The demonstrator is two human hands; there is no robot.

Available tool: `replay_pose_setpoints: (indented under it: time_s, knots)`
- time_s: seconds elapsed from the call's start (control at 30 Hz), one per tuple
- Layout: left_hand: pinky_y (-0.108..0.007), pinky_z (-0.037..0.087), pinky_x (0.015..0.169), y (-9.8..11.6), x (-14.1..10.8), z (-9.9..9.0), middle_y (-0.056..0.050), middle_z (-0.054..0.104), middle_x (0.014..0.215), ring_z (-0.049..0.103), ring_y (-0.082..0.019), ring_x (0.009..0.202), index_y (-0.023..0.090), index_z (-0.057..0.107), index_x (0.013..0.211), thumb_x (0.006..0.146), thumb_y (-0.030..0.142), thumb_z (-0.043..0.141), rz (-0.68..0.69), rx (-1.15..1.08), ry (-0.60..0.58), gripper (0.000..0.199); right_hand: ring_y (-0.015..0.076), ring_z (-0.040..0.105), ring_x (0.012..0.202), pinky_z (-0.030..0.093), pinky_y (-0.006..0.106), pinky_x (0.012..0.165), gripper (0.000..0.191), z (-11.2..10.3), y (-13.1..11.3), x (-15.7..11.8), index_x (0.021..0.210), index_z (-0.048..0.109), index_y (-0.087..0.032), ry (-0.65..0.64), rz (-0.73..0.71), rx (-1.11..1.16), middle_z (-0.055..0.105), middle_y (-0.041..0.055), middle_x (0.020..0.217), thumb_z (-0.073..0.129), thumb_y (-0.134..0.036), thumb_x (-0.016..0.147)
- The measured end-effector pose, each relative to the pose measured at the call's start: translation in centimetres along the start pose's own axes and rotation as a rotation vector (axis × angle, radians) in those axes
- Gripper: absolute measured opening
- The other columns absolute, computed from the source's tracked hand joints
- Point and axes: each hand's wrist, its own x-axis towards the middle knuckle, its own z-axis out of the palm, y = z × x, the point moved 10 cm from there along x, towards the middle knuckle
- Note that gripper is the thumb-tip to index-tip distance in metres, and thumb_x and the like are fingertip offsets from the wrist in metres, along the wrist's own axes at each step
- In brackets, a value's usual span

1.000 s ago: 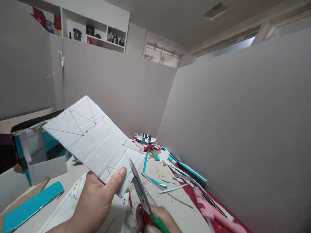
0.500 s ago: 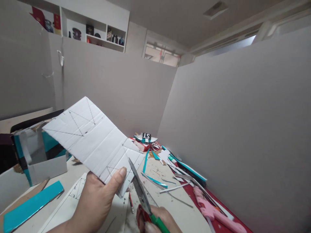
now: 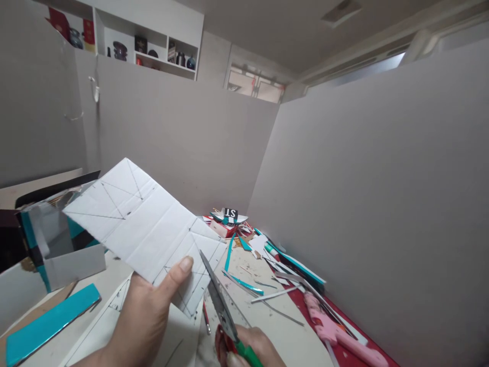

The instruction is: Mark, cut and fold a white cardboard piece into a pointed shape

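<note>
A white sheet of cardboard [image 3: 153, 229] with pencilled triangles and fold lines is tilted up above the table, gripped near its lower corner by my left hand [image 3: 153, 300], the thumb lying across its face. My right hand [image 3: 255, 346] grips the green and red handles of a pair of scissors [image 3: 221, 300]. The blades lie over the right edge of the cardboard and point up and to the left. Whether one blade passes behind the sheet is hard to tell. A red pen [image 3: 206, 317] lies on the table beneath.
At right, a pink glue gun [image 3: 332, 331] lies on a red surface [image 3: 351, 351] beside cardboard strips. Teal and white scraps [image 3: 244, 244] pile up at the back. An opened box [image 3: 72, 260] and a teal strip [image 3: 53, 321] are at left. Grey panels [image 3: 362, 178] enclose the table.
The cardboard and my left hand have shifted slightly left and down. The scissors have moved a little, their tips still at the cardboard's right side.
</note>
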Motion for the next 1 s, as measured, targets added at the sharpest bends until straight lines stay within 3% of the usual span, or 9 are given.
replay_pose_setpoints:
  time_s: [0.13, 0.5, 0.87, 1.0]
  knots:
    - [-0.042, 0.039, 0.109, 0.2, 0.1, -1.1, -0.006, 0.066, 0.127, 0.060, -0.027, 0.117, 0.023, 0.051, 0.136, 0.078, 0.032, 0.072, 0.022, 0.089, 0.108, 0.063, 0.0109, 0.034, 0.051, 0.028, 0.025, 0.047, 0.048, 0.0, 0.7, -0.1, 0.072, 0.045, -0.019, -0.005, 0.012, -0.034, 0.036, -0.0037, 0.058, 0.043, -0.063, 0.089]
    - [-0.040, 0.039, 0.108, 0.7, 0.1, -1.5, -0.007, 0.068, 0.123, 0.060, -0.028, 0.116, 0.021, 0.056, 0.130, 0.075, 0.035, 0.072, 0.041, 0.201, 0.129, 0.059, 0.0107, 0.034, 0.054, 0.027, 0.024, 0.048, 0.047, -0.1, -0.5, 0.4, 0.071, 0.045, -0.019, -0.023, 0.040, -0.003, 0.038, -0.0038, 0.060, 0.055, -0.064, 0.082]
    - [-0.041, 0.041, 0.106, 0.7, 0.1, -1.3, -0.008, 0.073, 0.111, 0.063, -0.029, 0.110, 0.019, 0.061, 0.123, 0.070, 0.036, 0.074, 0.023, 0.236, 0.152, 0.058, 0.0111, 0.034, 0.054, 0.027, 0.025, 0.049, 0.045, -0.1, -1.3, 0.3, 0.071, 0.043, -0.019, -0.006, -0.024, 0.057, 0.036, -0.0029, 0.061, 0.045, -0.060, 0.090]
    - [-0.041, 0.040, 0.107, 0.5, 0.2, -1.4, -0.007, 0.071, 0.117, 0.062, -0.028, 0.112, 0.020, 0.058, 0.126, 0.072, 0.033, 0.073, 0.034, 0.223, 0.139, 0.058, 0.0107, 0.033, 0.054, 0.027, 0.024, 0.048, 0.045, 0.0, -0.8, 0.2, 0.070, 0.041, -0.020, -0.012, 0.003, 0.041, 0.035, -0.0035, 0.060, 0.045, -0.060, 0.090]
